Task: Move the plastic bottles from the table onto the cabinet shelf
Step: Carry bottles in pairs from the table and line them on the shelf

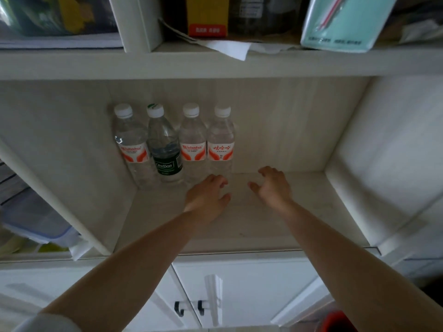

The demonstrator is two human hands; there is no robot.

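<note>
- Four plastic bottles stand upright in one row at the back of the cabinet shelf [275,226], against the back wall, just beyond the fingertips of both hands.
- From the left: a bottle with an orange label [130,142], a bottle with a dark green label [165,144], a second orange-label bottle [193,142] and a fourth bottle with an orange label [220,140]. They stand side by side, touching or almost touching, probably to save room on the shelf.
- The left hand [206,200] lies low over the shelf board, its fingers relaxed and a little spread; it grasps nothing. Its fingertips are just before the base of the second orange-label bottle and the fourth bottle. I cannot tell if they touch the plastic.
- The right hand [272,185] is to the right of the row, apart from every bottle. Its fingers are loosely bent and released, and they hold nothing.
- The shelf to the right of the right fingers is bare, so more bottles can fit there.
- The table is not in view, so I cannot tell if bottles remain on it.
- My judgement: the hands have just let go of a bottle, and the next move is to pull back without knocking the row.
- Below the wrists are white cabinet doors [239,291] with dark handles.
</note>
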